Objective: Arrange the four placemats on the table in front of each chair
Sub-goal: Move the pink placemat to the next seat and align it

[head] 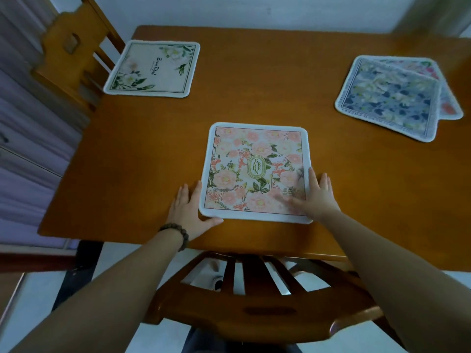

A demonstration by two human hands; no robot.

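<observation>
Near table [356, 189] edge, before near chair [265, 301]: pink placemat [256, 171] lies flat. Left hand [190, 212] flat against its left edge, right hand [314, 197] on its right corner; fingers extended, slightly apart, gripping nothing.

Wooden table [254, 103] with three placemats [256, 171], fourth underneath.

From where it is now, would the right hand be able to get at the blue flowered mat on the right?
Probably yes. The right hand rests open at the pink Garden placemat, holding nothing, and only bare table lies between it and the blue floral placemat, though it is a stretch.
</observation>
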